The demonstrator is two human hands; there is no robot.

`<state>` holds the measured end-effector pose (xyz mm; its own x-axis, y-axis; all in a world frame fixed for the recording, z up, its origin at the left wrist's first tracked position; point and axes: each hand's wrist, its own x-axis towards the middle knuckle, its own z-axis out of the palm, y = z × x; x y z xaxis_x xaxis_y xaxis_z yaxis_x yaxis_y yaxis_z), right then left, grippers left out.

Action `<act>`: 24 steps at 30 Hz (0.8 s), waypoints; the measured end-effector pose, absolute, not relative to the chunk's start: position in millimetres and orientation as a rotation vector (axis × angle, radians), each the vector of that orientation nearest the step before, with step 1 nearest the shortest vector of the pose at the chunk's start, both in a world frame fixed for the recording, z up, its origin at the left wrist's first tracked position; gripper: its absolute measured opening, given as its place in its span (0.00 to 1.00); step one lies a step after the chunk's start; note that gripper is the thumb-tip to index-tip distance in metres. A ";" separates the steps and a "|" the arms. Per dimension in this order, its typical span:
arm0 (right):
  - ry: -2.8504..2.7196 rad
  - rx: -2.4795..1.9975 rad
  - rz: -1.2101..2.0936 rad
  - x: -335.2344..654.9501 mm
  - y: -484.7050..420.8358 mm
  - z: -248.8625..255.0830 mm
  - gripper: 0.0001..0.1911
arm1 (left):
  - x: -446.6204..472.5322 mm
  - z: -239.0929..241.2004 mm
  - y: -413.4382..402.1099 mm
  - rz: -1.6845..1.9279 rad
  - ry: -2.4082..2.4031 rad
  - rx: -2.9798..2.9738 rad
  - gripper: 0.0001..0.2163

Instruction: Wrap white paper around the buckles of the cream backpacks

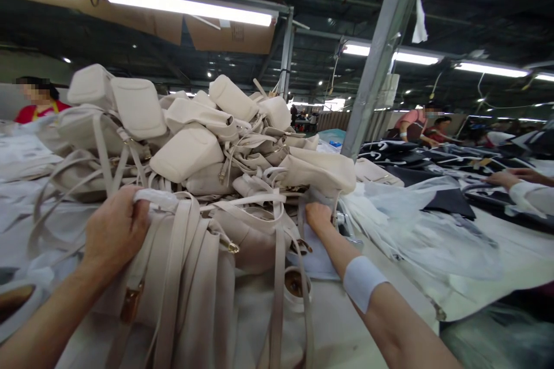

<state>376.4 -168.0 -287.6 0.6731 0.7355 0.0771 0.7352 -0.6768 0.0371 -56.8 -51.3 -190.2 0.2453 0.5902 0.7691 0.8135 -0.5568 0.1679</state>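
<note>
The table (411, 280) spreads across the lower frame, and a pile (186, 153) of beige bags fills its middle and upper left. They lie heaped at all angles, likely because such soft bodies sag and prop one another up. To the right, filmy plastic (424, 225) lies loosely crumpled.

One bag (220, 294) is nearest me, just left of centre at the bottom of the frame, its straps (173, 277) draping down; being held from above probably keeps that slack body upright. The left hand (115, 228) does this, forearm rising from the lower left corner, grip closed on the white-wrapped handle (160, 198).

The right hand (319, 217) reaches in from the lower right, arm stretched well forward, a white band (365, 282) round the forearm. Its fingers are curled over a pale sheet (320, 260); whether they pinch anything, I cannot tell. Below sits a small white roll (297, 302), and left of it shines a gold clasp (234, 248).
</note>
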 end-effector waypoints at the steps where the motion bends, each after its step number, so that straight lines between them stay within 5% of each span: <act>1: 1.306 2.850 0.123 375.9 -167.0 -287.2 0.16 | -55.9 -189.9 -52.2 -1.213 -1.317 -2.254 0.11; 11: 1.517 2.781 -0.150 362.5 -134.5 -315.1 0.17 | -59.0 -189.5 -55.3 -1.222 -1.319 -2.293 0.10; 24: 1.540 2.739 0.077 375.9 -116.9 -323.1 0.17 | -62.6 -189.3 -56.4 -1.256 -1.321 -2.349 0.11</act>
<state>375.9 -116.9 -323.1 0.5186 0.8539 0.0436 0.8540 -0.5198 0.0224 -62.6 -56.4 -189.3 0.2536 0.6262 0.7373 0.7680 -0.5938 0.2401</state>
